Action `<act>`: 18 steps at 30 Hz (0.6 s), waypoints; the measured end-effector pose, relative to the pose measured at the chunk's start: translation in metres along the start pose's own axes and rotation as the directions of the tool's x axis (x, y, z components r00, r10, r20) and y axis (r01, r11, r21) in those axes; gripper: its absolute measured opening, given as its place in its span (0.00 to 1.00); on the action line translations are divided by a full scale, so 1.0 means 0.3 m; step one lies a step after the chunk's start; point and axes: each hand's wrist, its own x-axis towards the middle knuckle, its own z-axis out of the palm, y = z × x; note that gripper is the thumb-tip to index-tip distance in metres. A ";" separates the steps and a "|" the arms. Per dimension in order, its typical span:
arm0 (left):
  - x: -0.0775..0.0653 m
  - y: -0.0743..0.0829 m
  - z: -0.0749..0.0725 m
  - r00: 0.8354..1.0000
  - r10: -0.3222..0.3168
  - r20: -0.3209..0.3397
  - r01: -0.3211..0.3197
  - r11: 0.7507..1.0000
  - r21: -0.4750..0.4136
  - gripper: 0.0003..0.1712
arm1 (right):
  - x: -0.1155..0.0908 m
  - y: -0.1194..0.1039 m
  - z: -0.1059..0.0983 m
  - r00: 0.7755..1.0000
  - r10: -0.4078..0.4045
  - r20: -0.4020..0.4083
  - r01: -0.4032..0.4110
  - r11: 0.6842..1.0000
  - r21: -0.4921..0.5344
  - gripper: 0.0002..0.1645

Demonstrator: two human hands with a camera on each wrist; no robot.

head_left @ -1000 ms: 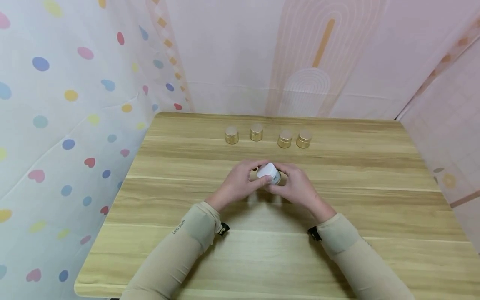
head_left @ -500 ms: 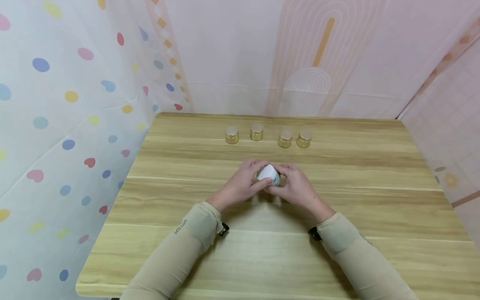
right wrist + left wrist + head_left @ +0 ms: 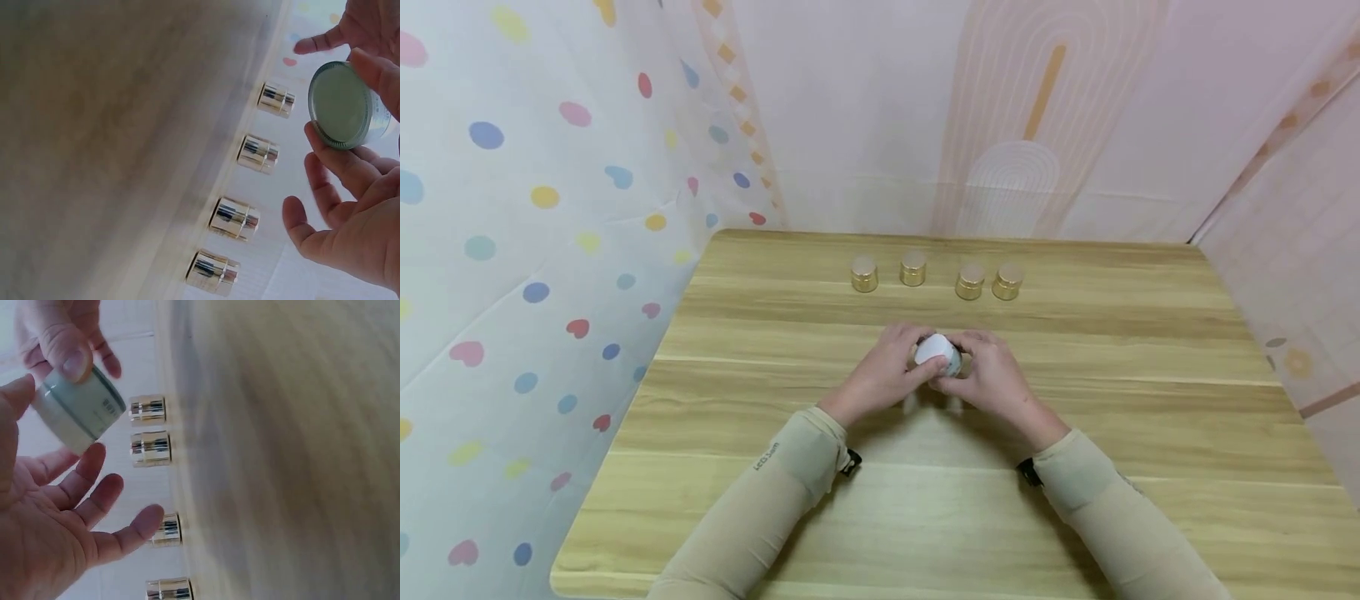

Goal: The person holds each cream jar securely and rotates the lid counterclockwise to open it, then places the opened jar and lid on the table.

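Observation:
A small cosmetic jar [image 3: 937,353] with a white lid and a pale, greenish body is held tilted between both hands above the table. My left hand [image 3: 880,372] grips the lid end with thumb and index finger; its other fingers spread loosely in the left wrist view. From the other side, my right hand [image 3: 996,375] pinches the body between thumb and fingers. A barcode shows on the jar's side [image 3: 84,406] in the left wrist view. The round base [image 3: 340,103] faces the right wrist camera. Lid and body appear joined.
Several shiny gold-coloured jars [image 3: 913,268] stand upright in a loose row near the back of the wooden table [image 3: 925,517]. Patterned curtains [image 3: 850,125] rise behind and at both sides of the table.
Between the hands the jar has turned slightly, and less of its dark print shows in the head view. Both hands keep almost the same place; the gold jars have not moved.

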 end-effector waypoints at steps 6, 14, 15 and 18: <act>-0.006 0.001 -0.040 0.997 0.075 -0.002 -0.075 0.997 -0.002 0.37 | 0.001 0.010 -0.018 0.997 0.072 0.024 -0.073 0.995 0.072 0.36; -0.009 0.006 -0.046 0.995 0.096 0.009 -0.096 0.992 0.086 0.31 | 0.006 0.007 -0.014 0.996 0.076 0.040 -0.076 0.997 0.022 0.38; -0.010 0.006 -0.043 0.996 0.093 0.010 -0.093 0.991 0.099 0.31 | 0.006 0.007 -0.012 0.996 0.075 0.042 -0.076 0.997 0.015 0.38; -0.010 0.003 -0.034 0.997 0.080 0.011 -0.081 0.988 0.130 0.31 | 0.007 0.007 -0.006 0.996 0.074 0.043 -0.074 0.997 0.001 0.39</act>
